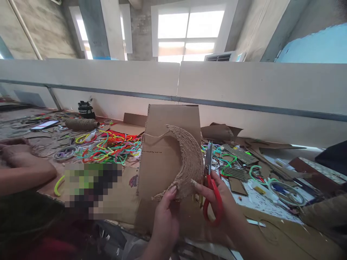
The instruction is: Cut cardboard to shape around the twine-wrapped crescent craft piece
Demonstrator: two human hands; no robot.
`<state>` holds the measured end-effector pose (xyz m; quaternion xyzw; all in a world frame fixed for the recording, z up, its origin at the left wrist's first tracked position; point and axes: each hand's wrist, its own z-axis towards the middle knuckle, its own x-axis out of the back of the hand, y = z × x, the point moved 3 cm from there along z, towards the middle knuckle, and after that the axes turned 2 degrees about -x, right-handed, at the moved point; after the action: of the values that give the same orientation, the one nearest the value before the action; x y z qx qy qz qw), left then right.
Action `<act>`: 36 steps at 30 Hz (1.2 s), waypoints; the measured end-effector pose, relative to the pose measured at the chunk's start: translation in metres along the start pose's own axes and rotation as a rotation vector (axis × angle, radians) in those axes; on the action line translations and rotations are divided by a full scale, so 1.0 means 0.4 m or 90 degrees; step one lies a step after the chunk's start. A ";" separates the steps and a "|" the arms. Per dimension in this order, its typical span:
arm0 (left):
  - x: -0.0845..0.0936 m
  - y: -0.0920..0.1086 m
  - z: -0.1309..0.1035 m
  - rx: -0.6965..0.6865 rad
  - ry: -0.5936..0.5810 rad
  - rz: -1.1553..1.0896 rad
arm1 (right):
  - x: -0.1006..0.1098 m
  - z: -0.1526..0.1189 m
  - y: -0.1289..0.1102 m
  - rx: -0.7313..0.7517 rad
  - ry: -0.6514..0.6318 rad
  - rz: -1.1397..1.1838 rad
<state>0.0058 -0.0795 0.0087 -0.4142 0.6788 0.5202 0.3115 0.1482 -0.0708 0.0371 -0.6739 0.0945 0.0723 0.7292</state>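
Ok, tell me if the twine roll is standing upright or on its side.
On its side: the twine roll lies lengthwise, one round end facing right.

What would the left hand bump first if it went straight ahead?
The left hand would meet the twine-covered crescent, where its thumb rests. The cardboard sheet seems next, but depth is unclear.

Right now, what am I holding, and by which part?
Your left hand and right hand hold the twine-covered crescent by its lower part; the right also has scissors by the red handles.
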 end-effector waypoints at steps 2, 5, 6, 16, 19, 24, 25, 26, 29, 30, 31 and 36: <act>0.003 0.017 0.003 -0.011 0.010 0.003 | 0.006 0.004 -0.004 -0.018 -0.007 0.006; 0.007 0.028 0.011 -0.022 0.018 0.009 | 0.007 0.005 -0.010 -0.026 -0.018 -0.001; 0.008 0.028 0.013 -0.024 0.014 0.010 | 0.006 0.005 -0.012 -0.031 -0.025 -0.005; 0.015 0.035 0.026 -0.044 0.019 0.022 | 0.002 0.003 -0.009 -0.057 0.065 0.011; 0.024 0.043 0.031 -0.050 0.055 0.025 | 0.016 0.012 -0.015 -0.050 0.122 0.038; 0.040 0.045 0.029 -0.020 0.086 0.082 | 0.025 0.050 -0.034 -0.020 0.106 0.060; 0.042 0.045 0.027 -0.014 0.081 0.097 | 0.020 0.056 -0.040 -0.013 0.099 0.072; 0.043 0.045 0.025 -0.010 0.072 0.112 | 0.014 0.060 -0.047 -0.010 0.101 0.091; 0.046 0.049 0.021 -0.012 0.045 0.152 | -0.011 0.059 -0.060 -0.027 0.119 0.155; 0.048 0.051 0.021 -0.013 0.042 0.162 | -0.020 0.056 -0.061 -0.037 0.117 0.171; 0.049 0.052 0.022 -0.012 0.041 0.170 | -0.028 0.052 -0.061 -0.044 0.108 0.186; 0.054 0.053 0.031 -0.023 0.030 0.168 | -0.042 0.040 -0.048 -0.052 0.063 0.226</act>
<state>-0.0229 -0.0701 -0.0037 -0.3387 0.7250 0.5591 0.2169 0.1368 -0.0561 0.0607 -0.6786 0.2446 0.1701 0.6714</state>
